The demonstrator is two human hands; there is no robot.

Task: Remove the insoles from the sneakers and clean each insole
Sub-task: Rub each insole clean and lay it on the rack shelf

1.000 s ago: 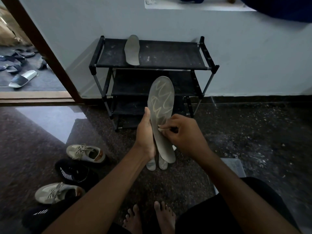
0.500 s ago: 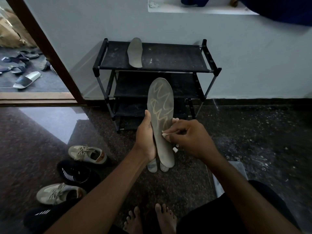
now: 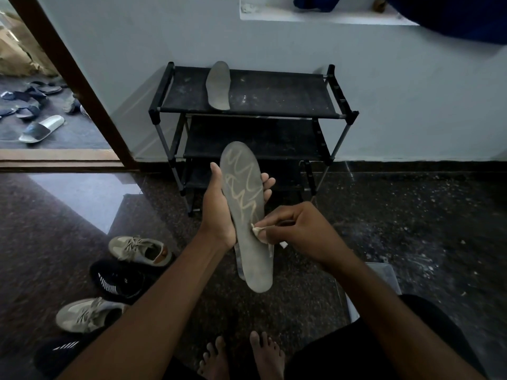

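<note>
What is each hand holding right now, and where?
Left hand grips the insole around its middle; right hand pinches a cloth against it.

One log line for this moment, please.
phase: cleaning | left hand: grips insole | right hand: pinches cloth against it | other insole: lying on rack top

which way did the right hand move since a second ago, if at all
yes, slightly: the right hand has come down toward the person, away from the shoe rack.
</note>
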